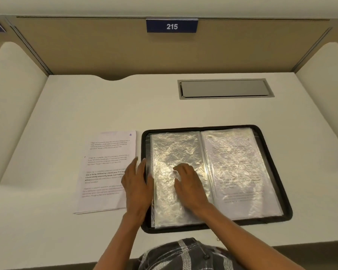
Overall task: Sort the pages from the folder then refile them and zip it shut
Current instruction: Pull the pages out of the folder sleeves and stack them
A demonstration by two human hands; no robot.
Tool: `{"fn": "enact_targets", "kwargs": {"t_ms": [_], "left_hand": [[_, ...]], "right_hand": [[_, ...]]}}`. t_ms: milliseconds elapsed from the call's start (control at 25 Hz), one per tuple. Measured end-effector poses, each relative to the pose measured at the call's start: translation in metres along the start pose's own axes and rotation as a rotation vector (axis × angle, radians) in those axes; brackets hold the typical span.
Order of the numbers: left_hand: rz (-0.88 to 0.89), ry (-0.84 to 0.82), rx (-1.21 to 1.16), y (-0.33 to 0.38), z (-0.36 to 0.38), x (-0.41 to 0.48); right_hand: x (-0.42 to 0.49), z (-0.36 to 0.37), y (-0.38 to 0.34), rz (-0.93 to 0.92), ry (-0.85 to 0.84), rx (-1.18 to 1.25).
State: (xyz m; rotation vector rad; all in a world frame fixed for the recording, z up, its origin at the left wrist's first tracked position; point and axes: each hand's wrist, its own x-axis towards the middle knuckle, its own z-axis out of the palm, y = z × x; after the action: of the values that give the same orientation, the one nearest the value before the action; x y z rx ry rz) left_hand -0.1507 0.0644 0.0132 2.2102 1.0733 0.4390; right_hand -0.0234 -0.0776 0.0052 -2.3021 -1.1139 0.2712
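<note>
1. Folder (271, 168): black, round-cornered, with a soft zip rim; open flat on the near right part of the smooth white desk (86, 106), straight in front of the person.
2. Holds clear plastic sleeves, crinkled and glossy, throwing the light back in silvery patches: left sleeve (170, 152) mostly glare, right sleeve (236, 162) over a printed page with faint lines of text.
3. Loose pages (105, 162): a thin stack of white printed sheets, flat on the desk just beside the folder's left rim; a handwritten 4 in the top sheet's upper right corner.
4. Left hand (138, 184): flat, fingers straight and close together, lying across the folder's left rim and covering the right edge of the loose pages.
5. Right hand (189, 182): fingers curled down onto the left sleeve, pinching up a small crumple of the plastic at the fingertips.
6. Farther back: a long grey metal flap (224, 88) set into the desk, well apart from the folder; behind it a tan partition (86, 45) with a blue plate (172, 26) reading 215.
7. At the bottom edge: a grey checked shirt (183, 254), woven, with pale stripes.
</note>
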Motion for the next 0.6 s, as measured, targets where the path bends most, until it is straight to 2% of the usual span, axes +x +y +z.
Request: {"fn": "enact_targets", "kwargs": {"t_ms": [280,480,600], "left_hand": [[0.322,-0.296,-0.031,0.079,0.091,-0.047],[0.551,-0.465,0.158,0.103,0.131,-0.056],[0.576,-0.517,0.272,0.106,0.141,-0.059]], "right_hand": [[-0.053,-0.046,0.095,0.091,0.139,-0.192],[-0.072,-0.067,0.139,0.28,0.172,-0.178],[-0.081,-0.081,0.159,0.376,0.196,-0.259]]}}
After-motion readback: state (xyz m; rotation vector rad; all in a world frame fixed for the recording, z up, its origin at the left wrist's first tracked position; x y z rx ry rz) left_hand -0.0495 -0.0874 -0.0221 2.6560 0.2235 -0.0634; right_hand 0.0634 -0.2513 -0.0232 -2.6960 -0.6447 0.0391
